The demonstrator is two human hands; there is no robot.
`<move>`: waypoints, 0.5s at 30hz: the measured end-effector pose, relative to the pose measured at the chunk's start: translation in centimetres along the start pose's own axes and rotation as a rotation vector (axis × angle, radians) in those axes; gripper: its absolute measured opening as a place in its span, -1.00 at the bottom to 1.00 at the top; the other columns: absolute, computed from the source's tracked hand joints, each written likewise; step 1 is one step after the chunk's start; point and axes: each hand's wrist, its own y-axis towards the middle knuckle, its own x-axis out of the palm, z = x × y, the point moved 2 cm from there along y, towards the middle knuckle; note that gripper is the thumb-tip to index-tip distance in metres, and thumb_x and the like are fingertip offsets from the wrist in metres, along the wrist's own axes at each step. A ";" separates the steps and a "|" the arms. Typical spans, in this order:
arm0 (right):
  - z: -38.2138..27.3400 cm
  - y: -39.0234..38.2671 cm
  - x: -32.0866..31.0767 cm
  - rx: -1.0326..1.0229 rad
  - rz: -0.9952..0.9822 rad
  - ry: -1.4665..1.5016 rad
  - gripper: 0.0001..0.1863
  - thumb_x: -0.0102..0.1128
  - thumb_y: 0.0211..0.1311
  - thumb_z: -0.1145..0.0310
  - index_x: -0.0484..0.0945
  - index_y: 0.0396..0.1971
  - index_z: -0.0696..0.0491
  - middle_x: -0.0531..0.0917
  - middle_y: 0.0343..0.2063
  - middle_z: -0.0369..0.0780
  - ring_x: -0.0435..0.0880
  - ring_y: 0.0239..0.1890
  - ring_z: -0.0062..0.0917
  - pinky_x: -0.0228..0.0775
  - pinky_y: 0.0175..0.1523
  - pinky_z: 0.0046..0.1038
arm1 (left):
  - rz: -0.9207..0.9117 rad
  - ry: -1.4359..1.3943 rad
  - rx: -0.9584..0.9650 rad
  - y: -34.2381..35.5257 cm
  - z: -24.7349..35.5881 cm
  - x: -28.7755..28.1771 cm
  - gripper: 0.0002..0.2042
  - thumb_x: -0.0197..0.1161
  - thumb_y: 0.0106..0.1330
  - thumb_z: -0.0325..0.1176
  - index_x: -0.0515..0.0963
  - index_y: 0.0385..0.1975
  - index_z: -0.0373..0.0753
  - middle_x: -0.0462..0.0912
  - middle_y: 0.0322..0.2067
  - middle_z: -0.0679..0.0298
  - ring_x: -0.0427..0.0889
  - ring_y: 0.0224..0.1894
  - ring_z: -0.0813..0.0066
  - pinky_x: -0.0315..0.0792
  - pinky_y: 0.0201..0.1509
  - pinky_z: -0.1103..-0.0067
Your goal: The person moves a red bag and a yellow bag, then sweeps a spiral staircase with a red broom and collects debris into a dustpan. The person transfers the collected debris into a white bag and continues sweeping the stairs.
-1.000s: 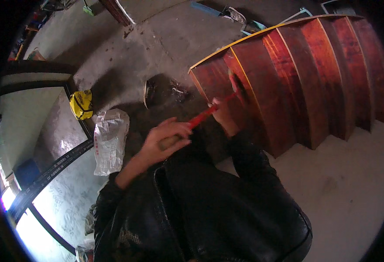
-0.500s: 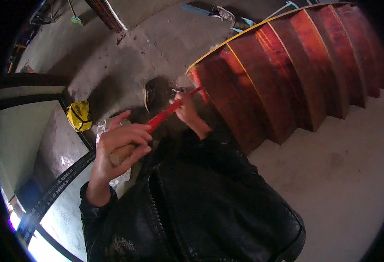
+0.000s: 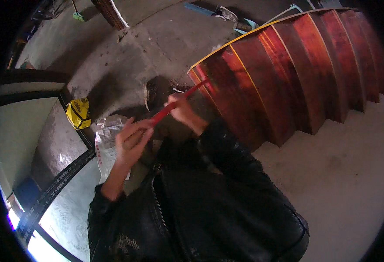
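Note:
A long red tool (image 3: 162,114) slants across in front of me, up and to the right. Its kind I cannot make out; the far end is a blurred red bar set crosswise at the edge of the nearest red-brown wooden step (image 3: 231,100). My left hand (image 3: 132,142) is closed round the near part of the handle, its fingers a little smeared by motion. Farther up the shaft, my right hand (image 3: 182,109) grips it close to the steps.
The wooden staircase (image 3: 283,74) curves off to the right. A yellow bag (image 3: 78,113) and a crumpled whitish sack (image 3: 107,142) lie on the left. A blue dustpan (image 3: 245,27) and a shoe (image 3: 227,14) are beyond the stairs. A green-headed broom (image 3: 78,16) stands far left.
My left hand has moved right and slightly up along or with the handle, hiding its wooden end. My right hand shifts slightly left, and the tool's far end moves right over the step.

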 end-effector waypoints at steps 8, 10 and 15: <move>-8.7 -1.5 -1.9 -0.026 0.153 0.060 -0.75 0.21 -0.09 0.45 0.26 -0.67 0.08 0.39 -0.62 -0.15 0.39 -0.45 -0.19 0.23 -0.32 -0.26 | -0.019 0.157 0.184 -2.3 5.8 -5.0 -0.89 0.14 0.08 -0.61 0.56 -0.43 -0.27 0.65 -0.33 0.23 0.62 -0.18 0.40 0.06 0.27 0.22; -8.2 -2.3 -4.9 -0.028 0.275 0.019 -0.77 0.19 -0.08 0.46 0.27 -0.66 0.08 0.38 -0.62 -0.15 0.40 -0.46 -0.21 0.24 -0.33 -0.27 | -0.043 0.029 0.123 -1.9 5.7 -3.3 -0.88 0.14 0.08 -0.62 0.56 -0.42 -0.27 0.65 -0.35 0.23 0.62 -0.19 0.37 0.08 0.26 0.21; 6.7 -2.5 -8.2 0.082 0.158 -0.237 -0.80 0.14 -0.04 0.47 0.28 -0.66 0.11 0.39 -0.63 -0.11 0.40 -0.51 -0.24 0.24 -0.38 -0.32 | -0.218 -0.391 -0.052 3.5 -1.8 8.1 -0.81 0.23 0.09 -0.56 0.53 -0.27 -0.30 0.55 -0.12 0.22 0.51 -0.05 0.45 0.28 0.11 0.56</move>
